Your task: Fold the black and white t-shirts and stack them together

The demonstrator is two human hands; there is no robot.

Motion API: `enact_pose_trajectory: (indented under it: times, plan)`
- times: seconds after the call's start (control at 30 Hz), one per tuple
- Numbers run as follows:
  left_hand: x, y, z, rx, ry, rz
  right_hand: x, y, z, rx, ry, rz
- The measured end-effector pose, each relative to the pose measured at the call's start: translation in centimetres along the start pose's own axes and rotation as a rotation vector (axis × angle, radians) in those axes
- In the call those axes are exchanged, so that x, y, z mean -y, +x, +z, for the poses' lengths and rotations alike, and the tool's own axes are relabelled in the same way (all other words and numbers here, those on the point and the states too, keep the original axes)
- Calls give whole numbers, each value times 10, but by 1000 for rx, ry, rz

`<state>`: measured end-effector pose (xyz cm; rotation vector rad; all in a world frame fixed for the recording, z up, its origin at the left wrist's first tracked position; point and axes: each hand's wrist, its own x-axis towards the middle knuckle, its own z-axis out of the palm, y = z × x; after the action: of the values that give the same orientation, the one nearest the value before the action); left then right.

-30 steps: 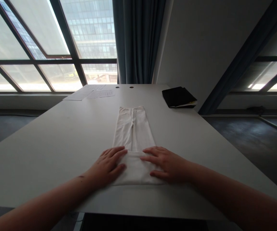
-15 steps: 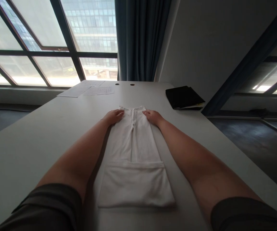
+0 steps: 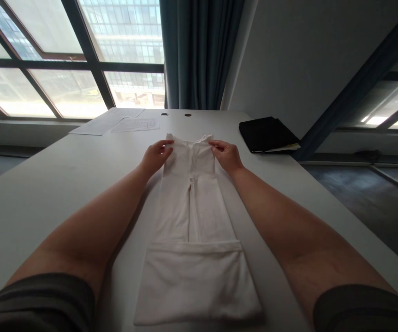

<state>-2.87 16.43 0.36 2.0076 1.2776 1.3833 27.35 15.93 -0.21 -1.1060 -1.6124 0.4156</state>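
White trousers (image 3: 199, 207) lie lengthwise on the white table, waist end far from me. My left hand (image 3: 156, 157) pinches the left edge of their waist end between thumb and fingers. On the opposite edge, my right hand (image 3: 227, 156) grips the cloth in the same way. The waist end is raised a little off the table between both hands. Closest to me lies a flat white folded cloth (image 3: 199, 281) with a straight hemmed top edge; it covers the lower ends of the legs, and I cannot tell whether it is part of the trousers.
Printed papers (image 3: 98, 123) lie at the far left of the table (image 3: 63, 184). A black folder (image 3: 268, 134) with sheets poking out rests near the right edge. Two round cable holes are at the back, before a blue curtain (image 3: 199, 55) and windows.
My hands have gone from lying flat beside the trousers' waist to pinching its two edges. The waist end has come up slightly and spread wider. The view has shifted a little.
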Motion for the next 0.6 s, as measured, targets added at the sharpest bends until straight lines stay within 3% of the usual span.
enact_pose_trajectory:
  times: [0.1, 0.2, 0.4, 0.47, 0.6]
  plan:
    - [-25, -6, -10, -45, -38, 75, 20, -6, -10, -80, 21, -32]
    - [-45, -23, -24, -43, -67, 124, 41, -22, -24, -57, 80, -106]
    - [-63, -98, -59, -7, 47, 120, 73, -87, -69, 54, -42, -194]
    - [-65, -122, -71, 108, 99, 138, 78, -114, -85, 165, -136, -187]
    - [-73, -149, -85, 569, 245, 251, 82, -149, -105, 577, -196, -265]
